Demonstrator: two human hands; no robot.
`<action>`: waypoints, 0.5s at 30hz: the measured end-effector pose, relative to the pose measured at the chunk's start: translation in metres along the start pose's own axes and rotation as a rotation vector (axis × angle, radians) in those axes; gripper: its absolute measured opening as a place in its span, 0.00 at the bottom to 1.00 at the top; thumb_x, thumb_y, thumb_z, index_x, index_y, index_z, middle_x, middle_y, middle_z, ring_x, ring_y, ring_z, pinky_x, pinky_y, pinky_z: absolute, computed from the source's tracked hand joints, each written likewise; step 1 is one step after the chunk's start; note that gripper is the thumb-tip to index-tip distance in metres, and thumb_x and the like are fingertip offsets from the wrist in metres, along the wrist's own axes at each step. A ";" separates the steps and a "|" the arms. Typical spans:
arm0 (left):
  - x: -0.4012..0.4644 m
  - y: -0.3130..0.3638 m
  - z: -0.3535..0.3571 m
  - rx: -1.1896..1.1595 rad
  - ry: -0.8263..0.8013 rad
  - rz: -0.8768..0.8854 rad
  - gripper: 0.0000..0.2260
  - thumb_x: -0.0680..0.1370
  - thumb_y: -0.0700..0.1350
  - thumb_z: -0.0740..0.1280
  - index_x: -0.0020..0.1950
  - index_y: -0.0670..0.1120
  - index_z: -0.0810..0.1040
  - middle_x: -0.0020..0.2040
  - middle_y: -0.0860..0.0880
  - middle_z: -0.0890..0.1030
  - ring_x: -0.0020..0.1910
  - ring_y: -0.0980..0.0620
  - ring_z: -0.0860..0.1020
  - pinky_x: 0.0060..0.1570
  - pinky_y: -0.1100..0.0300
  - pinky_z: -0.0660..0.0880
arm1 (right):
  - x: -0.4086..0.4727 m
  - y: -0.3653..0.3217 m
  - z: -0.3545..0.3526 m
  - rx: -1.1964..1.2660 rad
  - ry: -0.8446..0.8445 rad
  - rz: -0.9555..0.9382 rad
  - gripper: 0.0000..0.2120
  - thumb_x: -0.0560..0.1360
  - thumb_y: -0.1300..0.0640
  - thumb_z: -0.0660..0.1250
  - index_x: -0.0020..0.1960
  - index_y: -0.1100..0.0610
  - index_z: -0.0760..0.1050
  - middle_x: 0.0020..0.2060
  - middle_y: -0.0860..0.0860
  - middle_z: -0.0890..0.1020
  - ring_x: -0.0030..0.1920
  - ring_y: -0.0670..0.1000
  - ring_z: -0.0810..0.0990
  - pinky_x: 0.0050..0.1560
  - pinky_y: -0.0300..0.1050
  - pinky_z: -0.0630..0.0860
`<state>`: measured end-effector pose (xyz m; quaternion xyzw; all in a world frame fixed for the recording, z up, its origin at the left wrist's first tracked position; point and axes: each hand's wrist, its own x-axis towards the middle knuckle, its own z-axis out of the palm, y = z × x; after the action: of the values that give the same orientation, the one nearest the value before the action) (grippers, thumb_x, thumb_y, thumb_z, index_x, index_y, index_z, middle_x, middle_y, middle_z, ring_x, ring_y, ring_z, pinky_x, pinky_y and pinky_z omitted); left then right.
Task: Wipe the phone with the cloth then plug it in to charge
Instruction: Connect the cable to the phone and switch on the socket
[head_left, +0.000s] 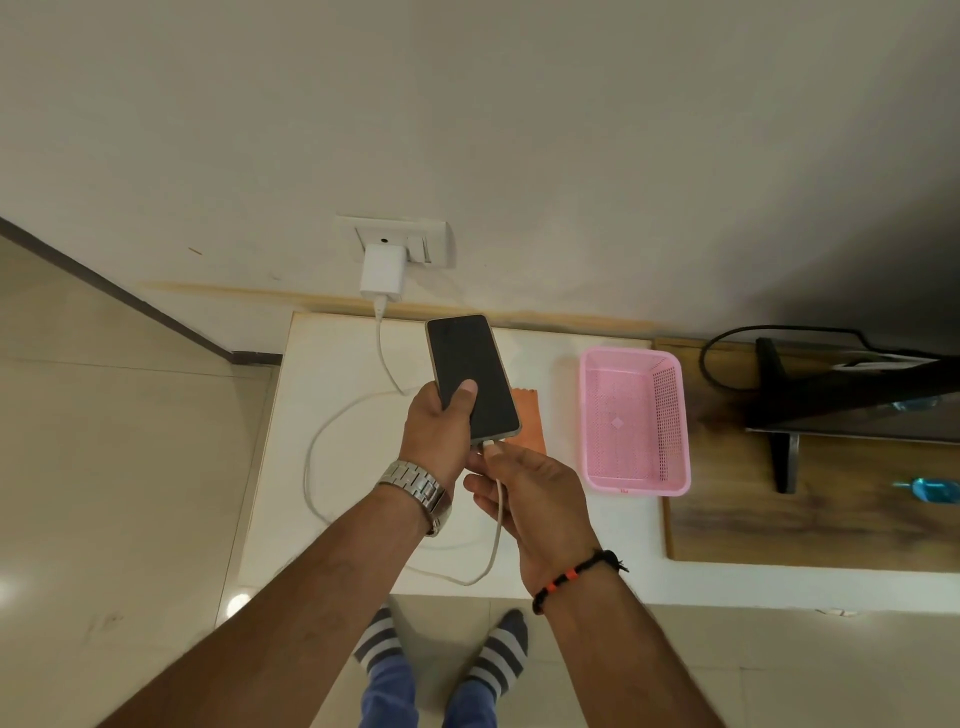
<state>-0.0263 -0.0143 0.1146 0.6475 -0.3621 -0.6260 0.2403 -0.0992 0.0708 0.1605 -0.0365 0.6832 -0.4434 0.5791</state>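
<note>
Both hands busy: my left hand (441, 431) grips the phone (471, 376), thumb on its dark screen, my right hand (524, 493) pinches the cable (332, 431) plug at its bottom port, cloth (530, 415) beneath my fingers, so I judge wiping done, charging nearly.

Setting: a home room. You stand in striped socks (497, 656) on glossy floor tiles (104, 441), facing a painted wall (467, 104) with a socket plate (397, 240), a white ledge (332, 415), a pink plastic basket (631, 421) and a television stand (784, 415).
</note>
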 end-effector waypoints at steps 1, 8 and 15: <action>0.000 0.000 0.000 -0.006 -0.003 -0.007 0.12 0.84 0.53 0.64 0.61 0.48 0.75 0.55 0.45 0.84 0.53 0.41 0.85 0.48 0.49 0.85 | 0.001 0.001 0.000 0.002 0.003 -0.001 0.06 0.81 0.56 0.68 0.48 0.49 0.83 0.44 0.48 0.89 0.46 0.48 0.88 0.52 0.43 0.82; -0.002 -0.009 0.000 -0.075 -0.031 -0.057 0.06 0.84 0.52 0.64 0.57 0.51 0.76 0.51 0.47 0.86 0.47 0.44 0.87 0.40 0.51 0.85 | 0.009 0.011 0.002 0.000 0.008 0.006 0.08 0.80 0.60 0.68 0.48 0.51 0.84 0.42 0.48 0.89 0.44 0.47 0.89 0.52 0.41 0.83; 0.011 -0.026 -0.023 0.082 -0.124 -0.017 0.09 0.84 0.49 0.65 0.62 0.51 0.78 0.57 0.47 0.85 0.55 0.46 0.85 0.54 0.48 0.84 | 0.030 0.021 -0.011 -0.203 -0.033 0.058 0.15 0.79 0.50 0.70 0.62 0.54 0.80 0.56 0.50 0.85 0.55 0.50 0.85 0.64 0.54 0.79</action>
<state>-0.0001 -0.0099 0.0897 0.6197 -0.3963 -0.6516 0.1852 -0.1083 0.0730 0.1239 -0.0826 0.7155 -0.3546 0.5963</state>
